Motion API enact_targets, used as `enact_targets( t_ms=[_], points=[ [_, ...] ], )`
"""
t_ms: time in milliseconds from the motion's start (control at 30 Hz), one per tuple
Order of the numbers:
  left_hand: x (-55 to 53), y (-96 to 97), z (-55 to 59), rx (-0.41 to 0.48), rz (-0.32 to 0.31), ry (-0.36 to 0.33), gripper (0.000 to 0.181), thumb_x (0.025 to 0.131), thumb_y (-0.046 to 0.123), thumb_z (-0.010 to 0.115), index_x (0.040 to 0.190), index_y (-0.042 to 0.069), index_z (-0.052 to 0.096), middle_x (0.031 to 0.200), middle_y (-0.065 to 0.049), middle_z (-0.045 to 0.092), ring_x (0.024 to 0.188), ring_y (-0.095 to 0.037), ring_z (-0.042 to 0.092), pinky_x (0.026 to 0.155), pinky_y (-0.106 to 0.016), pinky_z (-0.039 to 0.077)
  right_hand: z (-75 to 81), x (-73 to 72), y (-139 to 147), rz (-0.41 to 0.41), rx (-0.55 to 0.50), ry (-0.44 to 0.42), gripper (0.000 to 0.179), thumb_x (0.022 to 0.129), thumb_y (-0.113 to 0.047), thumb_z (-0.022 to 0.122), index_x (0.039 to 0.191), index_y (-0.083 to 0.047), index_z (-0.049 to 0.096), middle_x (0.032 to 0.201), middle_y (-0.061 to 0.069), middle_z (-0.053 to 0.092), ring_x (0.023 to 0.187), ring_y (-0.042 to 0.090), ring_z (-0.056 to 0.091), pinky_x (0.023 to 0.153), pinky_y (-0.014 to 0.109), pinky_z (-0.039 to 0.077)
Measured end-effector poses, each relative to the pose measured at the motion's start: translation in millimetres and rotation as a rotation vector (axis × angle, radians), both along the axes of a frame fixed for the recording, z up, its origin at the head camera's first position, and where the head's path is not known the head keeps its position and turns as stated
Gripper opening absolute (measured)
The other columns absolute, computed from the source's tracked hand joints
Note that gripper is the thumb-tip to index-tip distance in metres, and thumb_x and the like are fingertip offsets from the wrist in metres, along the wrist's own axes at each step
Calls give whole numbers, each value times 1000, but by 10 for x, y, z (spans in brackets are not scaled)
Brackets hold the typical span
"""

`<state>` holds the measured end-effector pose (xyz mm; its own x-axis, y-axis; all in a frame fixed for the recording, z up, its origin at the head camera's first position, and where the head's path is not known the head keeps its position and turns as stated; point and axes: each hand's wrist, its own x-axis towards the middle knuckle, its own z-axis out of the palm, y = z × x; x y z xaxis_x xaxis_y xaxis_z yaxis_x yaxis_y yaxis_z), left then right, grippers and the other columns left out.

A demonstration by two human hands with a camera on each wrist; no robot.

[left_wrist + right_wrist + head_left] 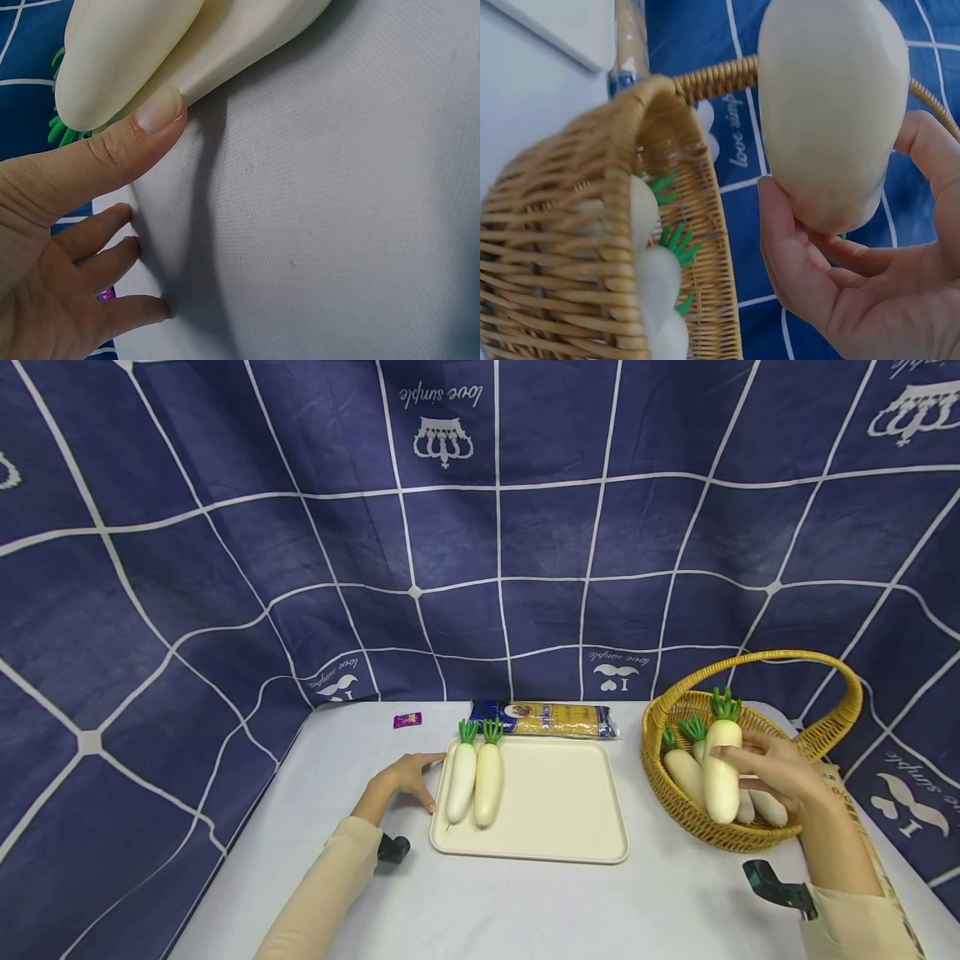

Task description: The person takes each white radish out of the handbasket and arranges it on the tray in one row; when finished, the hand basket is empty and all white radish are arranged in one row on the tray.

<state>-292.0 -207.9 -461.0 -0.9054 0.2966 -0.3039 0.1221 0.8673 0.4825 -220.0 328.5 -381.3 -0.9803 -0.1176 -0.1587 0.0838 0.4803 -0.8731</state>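
Observation:
My right hand grips a white radish with green leaf tops, holding it upright over the wicker basket. In the right wrist view thumb and fingers close around the radish's sides, its rounded end toward the camera. More white radishes lie inside the basket. At the left edge of the cream tray, my left hand has its thumb on the rim, fingers spread. Two radishes rest side by side on the tray's left part, a whiter one and a yellower one.
A pasta packet lies behind the tray. Farther left is a small purple packet. The basket's tall handle arches over it. A patterned strip runs along the table's right side. A blue checked curtain hangs behind the white table.

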Motion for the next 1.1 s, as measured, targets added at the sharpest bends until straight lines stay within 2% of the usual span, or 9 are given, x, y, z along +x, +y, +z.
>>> enact_targets(
  t_ms=[133,300,433,533,733,900,1100],
  points=[
    [-7,-7,-9,2,-1,0,105,49,21,92,142,13,43,140,-22,44,130,-41,38,106,-58,32,-20,96,-77,-10,1,22,76,94,-29,52,137,22,15,120,33,48,90,10,59,78,37,57],
    [-2,2,-7,5,0,-10,105,49,21,92,142,12,43,139,-22,45,130,-41,39,105,-58,33,-64,192,-164,-29,4,9,80,93,-26,54,137,23,9,120,38,48,92,17,60,79,42,57],
    [-2,12,5,10,-2,-2,105,48,19,92,141,12,44,139,-22,46,129,-41,40,105,-58,33,-74,267,-222,-40,31,-7,86,92,-28,56,139,22,5,128,43,37,101,30,58,81,46,56],
    [-4,11,9,12,0,-2,105,48,19,92,141,13,44,139,-22,45,129,-41,39,105,-58,32,-76,336,-265,-40,35,-7,86,91,-28,58,140,20,5,131,45,32,104,34,57,81,43,56],
    [-8,-1,11,9,-10,7,105,49,20,92,141,13,44,138,-22,46,129,-41,40,105,-58,33,-120,460,-355,-39,-17,12,84,89,-22,62,141,18,9,131,44,33,94,22,61,73,31,57],
    [-11,-3,10,3,-10,7,105,48,20,92,141,13,44,138,-22,46,129,-41,40,105,-58,33,-163,514,-439,-31,-68,9,81,88,-19,62,141,16,13,132,44,33,92,18,61,72,30,56],
    [-8,-6,-5,7,2,-3,105,48,21,92,142,13,43,139,-22,45,130,-40,39,106,-57,33,-201,550,-569,-1,-128,-1,79,86,-15,63,139,17,14,125,38,43,87,14,61,70,32,57]
  ],
)
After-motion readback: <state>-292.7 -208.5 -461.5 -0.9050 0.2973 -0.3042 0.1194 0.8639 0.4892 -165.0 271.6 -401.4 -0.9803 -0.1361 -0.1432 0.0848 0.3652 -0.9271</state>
